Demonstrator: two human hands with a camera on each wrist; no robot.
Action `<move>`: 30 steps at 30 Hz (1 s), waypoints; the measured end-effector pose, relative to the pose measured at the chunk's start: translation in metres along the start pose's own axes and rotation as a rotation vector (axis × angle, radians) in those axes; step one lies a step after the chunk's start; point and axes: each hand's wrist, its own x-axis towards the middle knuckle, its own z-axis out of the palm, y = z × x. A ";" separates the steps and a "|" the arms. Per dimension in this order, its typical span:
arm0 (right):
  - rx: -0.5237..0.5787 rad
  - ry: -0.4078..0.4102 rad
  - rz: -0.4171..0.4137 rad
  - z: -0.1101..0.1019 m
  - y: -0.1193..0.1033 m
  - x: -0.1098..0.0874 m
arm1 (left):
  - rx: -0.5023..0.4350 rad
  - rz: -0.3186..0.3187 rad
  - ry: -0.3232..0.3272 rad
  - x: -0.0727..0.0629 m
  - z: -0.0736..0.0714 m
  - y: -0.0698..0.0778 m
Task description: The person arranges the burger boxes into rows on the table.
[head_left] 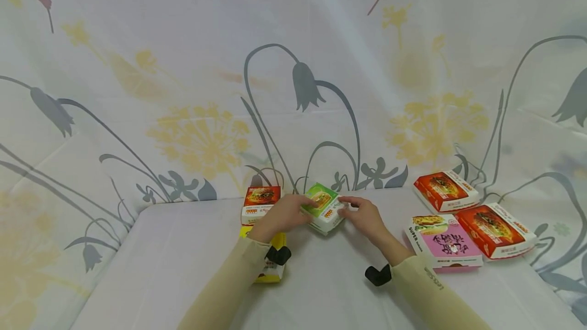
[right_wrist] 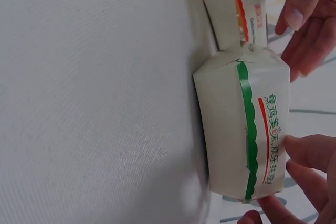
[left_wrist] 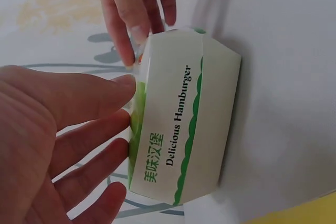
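A green-and-white hamburger carton point(head_left: 323, 219) sits on the white cloth between my two hands. My left hand point(head_left: 290, 212) touches its left side and lid edge, with thumb and fingers fairly straight. At the carton's right side is my right hand point(head_left: 365, 219), its thumb and fingertips against the lid edge. The left wrist view shows the carton's side point(left_wrist: 178, 114) printed "Delicious Hamburger". Green lettering and a green scalloped band run along the side point(right_wrist: 247, 129) in the right wrist view. The carton looks closed and rests flat.
Left of the carton stands a red burger box point(head_left: 261, 196); a yellow box point(head_left: 270, 274) lies in front of it, partly under my left wrist. On the right are two red boxes point(head_left: 445, 191) and a pink box point(head_left: 451, 241). A flower-patterned curtain point(head_left: 275, 131) rises behind.
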 end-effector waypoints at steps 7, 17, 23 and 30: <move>-0.039 0.021 -0.022 -0.001 0.000 -0.006 | -0.001 0.016 -0.003 -0.001 0.001 -0.003; -0.058 0.038 -0.064 0.003 -0.001 -0.017 | 0.041 0.008 0.013 0.001 0.003 -0.006; -0.071 0.068 -0.125 0.009 -0.004 -0.025 | 0.060 -0.020 0.022 0.003 0.005 -0.007; -0.064 0.057 -0.156 0.009 -0.009 -0.025 | 0.048 -0.047 0.015 0.004 0.006 -0.008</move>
